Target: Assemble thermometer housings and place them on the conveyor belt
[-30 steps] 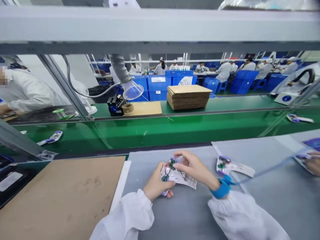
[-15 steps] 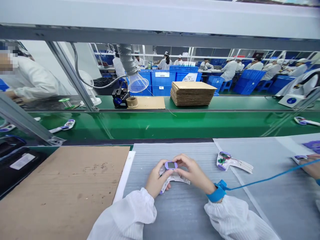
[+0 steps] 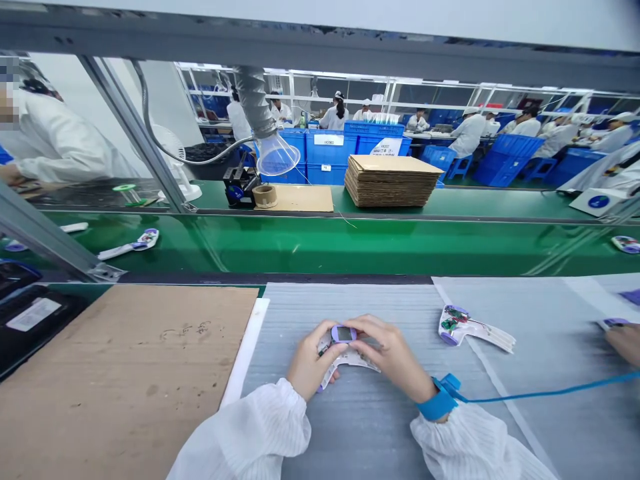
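My left hand (image 3: 310, 357) is closed around a white gun-shaped device shell (image 3: 353, 358) with a curved handle and electronics inside. A small purple-framed display (image 3: 344, 334) lies over the wide end of this shell, at a slight tilt. Thumb and fingers of my right hand (image 3: 387, 350) pinch the display's right side, while my left thumb and fingers touch its left side. Whether the display is seated in the shell cannot be made out. A blue wrist strap (image 3: 440, 398) with a cord circles my right wrist. To the right, a similar open shell (image 3: 473, 328) shows a green circuit board.
A brown cardboard sheet (image 3: 125, 380) covers the left of the bench. Beyond runs a green conveyor belt (image 3: 310, 243) with several shells. Behind it are a cardboard stack (image 3: 393, 181), a tape roll (image 3: 265, 195) and an extraction hood (image 3: 277, 157). A co-worker's hand (image 3: 625, 343) is at right.
The camera view has shifted slightly. Shells on the belt have moved rightward. The display has tilted a little between my hands, which keep the same grip. The co-worker's hand at right has moved.
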{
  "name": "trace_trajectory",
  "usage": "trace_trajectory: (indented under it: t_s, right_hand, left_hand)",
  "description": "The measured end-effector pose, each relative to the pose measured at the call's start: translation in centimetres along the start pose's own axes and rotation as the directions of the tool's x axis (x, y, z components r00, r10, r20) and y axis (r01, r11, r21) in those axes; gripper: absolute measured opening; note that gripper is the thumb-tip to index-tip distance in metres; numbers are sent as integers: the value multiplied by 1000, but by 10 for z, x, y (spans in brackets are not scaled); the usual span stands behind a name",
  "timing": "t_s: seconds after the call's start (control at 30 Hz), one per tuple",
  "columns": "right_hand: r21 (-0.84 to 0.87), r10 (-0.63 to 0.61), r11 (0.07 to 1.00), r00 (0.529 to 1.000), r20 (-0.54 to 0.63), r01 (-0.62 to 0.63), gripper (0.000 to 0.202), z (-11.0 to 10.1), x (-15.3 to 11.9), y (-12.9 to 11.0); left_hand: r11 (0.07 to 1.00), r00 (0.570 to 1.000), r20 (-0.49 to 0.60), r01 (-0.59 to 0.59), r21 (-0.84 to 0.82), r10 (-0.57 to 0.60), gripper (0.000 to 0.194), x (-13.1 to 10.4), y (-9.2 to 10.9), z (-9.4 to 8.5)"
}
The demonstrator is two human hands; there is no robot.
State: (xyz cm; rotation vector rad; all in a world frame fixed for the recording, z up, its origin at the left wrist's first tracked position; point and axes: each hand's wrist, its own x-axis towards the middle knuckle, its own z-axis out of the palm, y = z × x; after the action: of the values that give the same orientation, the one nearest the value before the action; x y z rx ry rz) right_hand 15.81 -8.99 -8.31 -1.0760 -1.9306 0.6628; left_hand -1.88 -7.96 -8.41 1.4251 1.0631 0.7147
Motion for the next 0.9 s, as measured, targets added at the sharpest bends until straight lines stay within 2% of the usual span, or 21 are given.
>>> trace_trajectory:
  t_s: [0.27,0.37,0.47,0.9]
  right_hand:
    - [17,3,1000,1000,0,-3,16,-4,0,-2]
    - [26,13,1000,997,-76,-11,8,-8,3,-6]
    - [38,38,999,989,-141,-33,4,-8,5,-11]
    - [51,28,998,994,-104,-23,4,-7,7,-20]
  left_hand:
    - [1000,1000,8,3,12,-3,26,-1,-1,-1]
    - [999,1000,-6,-19,43,19,26,-3,1,0]
    - [992,996,-8,-88,95,89,25,-5,6,1]
    - [963,981,3,-190,193,193,25,-9,9,4]
